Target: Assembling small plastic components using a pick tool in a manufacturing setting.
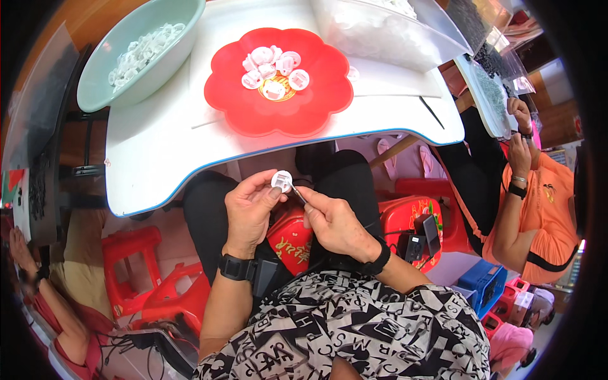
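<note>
Above my lap, just short of the table edge, my left hand [252,206] pinches a small round white plastic part [282,181] between thumb and fingers. A slot or frame shows in its face. My right hand [334,220] grips a thin, dark metal hand tool [297,192], its tip touching the part's right side. The kind of tool is too small to make out. On the table a red flower-shaped plate [234,101] bears several similar round white parts [299,79], heaped toward its middle.
A pale green basin [95,88] with small white pieces stands at the left. A clear bin [437,44] is at the back right. A dark strip [432,112] lies on the white table [152,152]. Red stools [130,266] flank me. A co-worker in orange [538,215] sits at right.
</note>
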